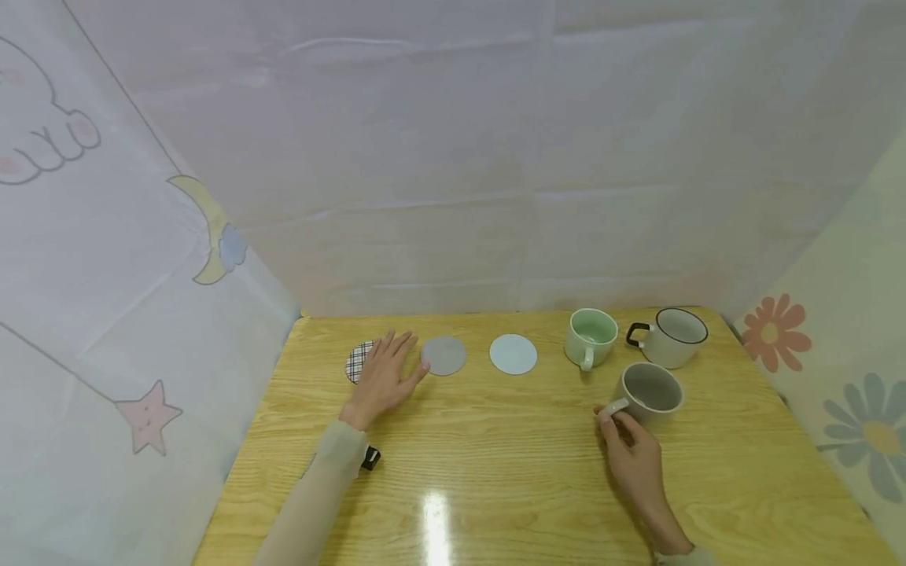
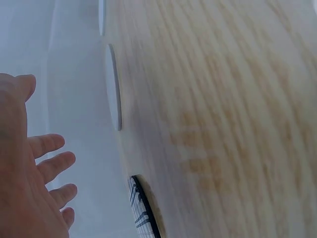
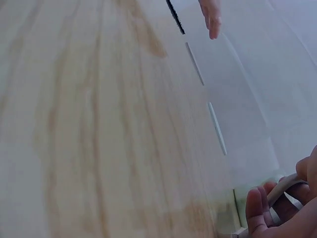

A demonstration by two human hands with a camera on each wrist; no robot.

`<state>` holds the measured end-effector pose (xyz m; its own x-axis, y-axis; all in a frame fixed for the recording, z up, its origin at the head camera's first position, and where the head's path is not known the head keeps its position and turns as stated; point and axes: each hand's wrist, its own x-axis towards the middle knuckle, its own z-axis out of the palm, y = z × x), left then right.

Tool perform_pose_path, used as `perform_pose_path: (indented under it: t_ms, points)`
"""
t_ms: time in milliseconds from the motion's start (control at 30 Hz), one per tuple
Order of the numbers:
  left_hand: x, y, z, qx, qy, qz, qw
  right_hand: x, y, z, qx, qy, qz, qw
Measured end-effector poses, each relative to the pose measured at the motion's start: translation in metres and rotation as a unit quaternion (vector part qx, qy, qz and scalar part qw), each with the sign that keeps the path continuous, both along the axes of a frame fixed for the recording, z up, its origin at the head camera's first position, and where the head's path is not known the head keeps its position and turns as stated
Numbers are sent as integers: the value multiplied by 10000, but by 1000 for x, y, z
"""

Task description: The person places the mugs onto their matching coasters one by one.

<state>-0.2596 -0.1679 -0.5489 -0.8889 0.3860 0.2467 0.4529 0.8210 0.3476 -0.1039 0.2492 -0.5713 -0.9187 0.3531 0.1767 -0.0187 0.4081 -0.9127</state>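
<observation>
Near the right edge of the yellow-brown wooden surface [image 1: 495, 456], the right hand [image 1: 635, 460] is pinching the handle [image 1: 616, 406] of a grey, round, ceramic-looking mug [image 1: 649, 391]. Being held only there, it could be tipping, or knocking the pale-green round mug [image 1: 580, 349] standing near. The handle is pointing toward the near left corner; the long axis is standing roughly upright. The left hand [image 1: 385, 379] is holding its fingers spread.

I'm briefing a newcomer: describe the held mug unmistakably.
Look at the right side of the yellow wood-grain table. There, nearer the front than the pale-green mug and the black-rimmed white mug, is the round pale-grey mug. It alone is held, the right hand gripping its handle.
</observation>
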Motion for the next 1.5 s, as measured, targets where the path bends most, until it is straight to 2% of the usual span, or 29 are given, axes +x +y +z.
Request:
perform_pose_path:
  t_ms: [167, 300, 533, 700, 1033, 1500]
  points:
    - [-2, 1, -4, -62, -111, -27, 9999, -1, -2, 1, -68, -61, -137, 9999]
    - [-4, 3, -7, -93, -68, -90, 9999, 0, -2, 1, -211, -153, -176, 9995]
    - [-7, 9, -7, -155, -97, -183, 9997, 3, 0, 1, -341, -209, 2, 9992]
    - [-7, 14, -7, -231, -235, -223, 9992, 4, 3, 2, -189, -251, 43, 9995]
    - [-9, 14, -13, -453, -406, -188, 9980, 8, 4, 3, -29, -338, 137, 9993]
    - [-9, 16, -16, -477, -640, -132, 9967, 11, 4, 6, -430, -524, 248, 9974]
